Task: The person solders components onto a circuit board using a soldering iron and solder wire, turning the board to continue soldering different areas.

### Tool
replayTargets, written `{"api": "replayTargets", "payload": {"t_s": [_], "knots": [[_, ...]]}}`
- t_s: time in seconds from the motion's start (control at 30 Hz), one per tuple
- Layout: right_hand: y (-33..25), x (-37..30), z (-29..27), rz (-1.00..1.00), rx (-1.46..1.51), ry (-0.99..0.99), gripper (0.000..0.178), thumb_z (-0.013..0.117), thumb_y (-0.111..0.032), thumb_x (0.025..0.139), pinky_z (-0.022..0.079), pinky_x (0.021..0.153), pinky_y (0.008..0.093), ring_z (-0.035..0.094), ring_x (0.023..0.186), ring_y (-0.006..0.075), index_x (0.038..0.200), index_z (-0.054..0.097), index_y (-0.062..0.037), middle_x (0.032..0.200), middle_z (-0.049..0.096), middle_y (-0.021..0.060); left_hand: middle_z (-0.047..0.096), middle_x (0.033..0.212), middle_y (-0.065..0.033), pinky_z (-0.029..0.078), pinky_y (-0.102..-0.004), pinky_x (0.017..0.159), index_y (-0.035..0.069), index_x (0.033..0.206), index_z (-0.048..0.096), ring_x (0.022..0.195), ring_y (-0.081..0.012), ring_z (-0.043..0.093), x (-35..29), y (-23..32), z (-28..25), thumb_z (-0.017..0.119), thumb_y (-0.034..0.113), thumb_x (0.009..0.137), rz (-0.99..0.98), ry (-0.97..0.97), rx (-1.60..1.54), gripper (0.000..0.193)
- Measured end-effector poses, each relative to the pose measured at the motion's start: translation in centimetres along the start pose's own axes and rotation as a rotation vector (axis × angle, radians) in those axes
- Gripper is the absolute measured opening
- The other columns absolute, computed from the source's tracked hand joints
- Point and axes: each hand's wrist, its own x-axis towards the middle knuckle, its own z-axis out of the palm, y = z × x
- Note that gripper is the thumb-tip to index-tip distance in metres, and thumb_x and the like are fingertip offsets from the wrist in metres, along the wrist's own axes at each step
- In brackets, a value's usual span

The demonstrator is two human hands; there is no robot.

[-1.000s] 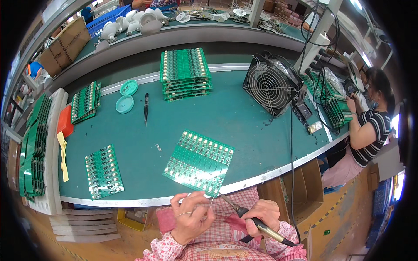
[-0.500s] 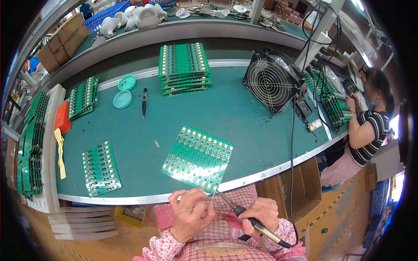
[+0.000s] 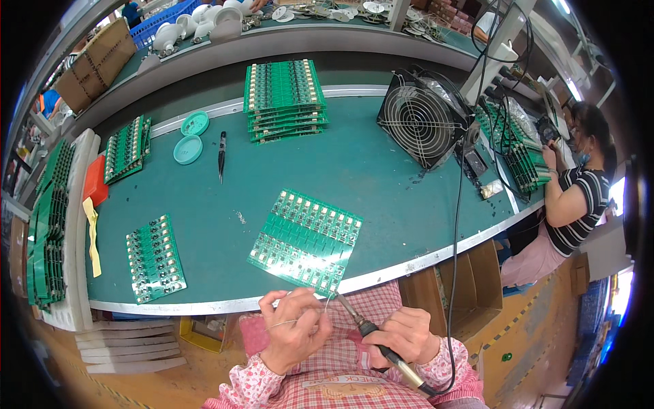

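A green circuit board panel (image 3: 306, 238) lies at the table's front edge, with rows of small white and dark parts. My right hand (image 3: 407, 335) is wrapped round a soldering iron (image 3: 392, 354), whose tip meets the panel's near right corner. Pinched in my left hand (image 3: 294, 330) is a thin solder wire (image 3: 328, 304), its end at that same corner beside the iron's tip. The wire also runs back across my left fingers. To the left lies a narrower circuit board panel (image 3: 155, 259).
A stack of board panels (image 3: 286, 95) stands at the back, with a black fan (image 3: 426, 121) to its right. Tweezers (image 3: 222, 157) and two turquoise round dishes (image 3: 188, 149) lie left of centre. The iron's cord (image 3: 456, 238) crosses the table's right side. A co-worker (image 3: 575, 194) sits at right.
The table and everything on it sit slightly higher and further left in the picture. Both hands keep their grips, with the iron's tip and wire still at the panel's corner.
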Motion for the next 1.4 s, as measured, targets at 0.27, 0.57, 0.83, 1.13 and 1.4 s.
{"api": "replayTargets", "payload": {"t_s": [0.27,0.57,0.83,1.13,1.4], "knots": [[0.6,-0.2,-0.4,0.142,0.202,0.203,0.01,0.066,-0.01,0.072,0.041,0.042,0.028,0.052,0.044,0.0162,0.08,0.066,-0.0046,0.059,0.058,0.0026,0.062,0.092,-0.0004,0.03,-0.0402,0.096,0.012,0.071,0.058,0.1,-0.0187,0.065,-0.1,0.1,-0.4,0.072,0.007,0.071,-0.023,-0.015,-0.038,0.015],[0.7,-0.8,0.4,0.535,0.563,0.332,0.013,0.062,-0.012,0.081,0.046,0.049,0.0303,0.057,0.048,0.0167,0.084,0.06,0.0007,0.061,0.062,0.0078,0.061,0.093,-0.0027,0.031,-0.0417,0.089,0.011,0.067,0.053,0.095,-0.0209,0.062,0.7,0.8,-0.3,0.071,0.006,0.069,-0.086,0.004,-0.049,0.019],[1.0,-0.8,0.6,0.612,0.574,0.301,0.016,0.062,-0.016,0.084,0.048,0.053,0.0282,0.061,0.052,0.0161,0.084,0.063,-0.0003,0.062,0.063,0.0057,0.061,0.093,-0.0021,0.031,-0.0406,0.088,0.012,0.064,0.053,0.093,-0.0202,0.059,0.9,1.0,-0.2,0.072,0.007,0.069,-0.111,-0.023,-0.01,0.02],[1.4,-0.3,0.2,0.619,0.607,0.246,0.016,0.063,-0.016,0.084,0.049,0.053,0.0286,0.062,0.053,0.016,0.082,0.064,-0.0008,0.064,0.064,0.0063,0.06,0.091,-0.0024,0.031,-0.0401,0.088,0.011,0.065,0.053,0.092,-0.021,0.057,1.2,1.1,0.1,0.071,0.008,0.069,-0.114,-0.016,0.01,0.019],[1.0,-1.6,0.5,0.661,0.579,0.402,0.016,0.059,-0.016,0.087,0.048,0.05,0.0276,0.061,0.051,0.0136,0.085,0.059,-0.0003,0.064,0.064,0.0075,0.06,0.091,-0.0028,0.033,-0.0402,0.087,0.011,0.068,0.053,0.09,-0.0221,0.061,0.8,0.6,0.0,0.07,0.007,0.071,-0.06,0.022,-0.06,0.018]]}}
